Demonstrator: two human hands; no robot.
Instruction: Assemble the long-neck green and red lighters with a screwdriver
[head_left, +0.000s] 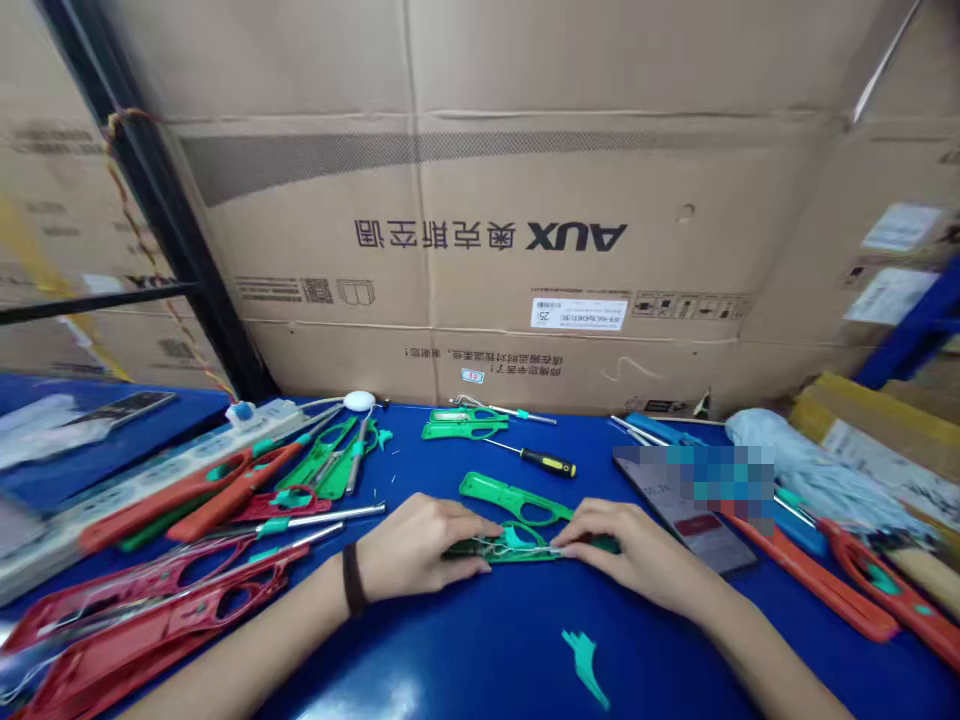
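My left hand (424, 550), with a dark band at the wrist, pinches the left end of a green plastic casing half (525, 553) at the table's middle. Thumb and fingers of my right hand (630, 548) are closed at its right part. A teal trigger piece (516, 536) and a thin whitish wire lie in the casing between the hands. Just behind it rests another green casing half (514, 492) with an oval finger hole. A loose teal trigger piece (585, 668) lies nearer me. My fingers hide both ends of the held casing.
Red casings (180, 630) with metal tubes, orange casings (195, 490) and a power strip (262, 420) fill the left. Behind are a screwdriver (547, 462) and green casings (465, 424). A phone (705, 530) and orange casings (817, 580) lie right. Cardboard (487, 180) stands behind.
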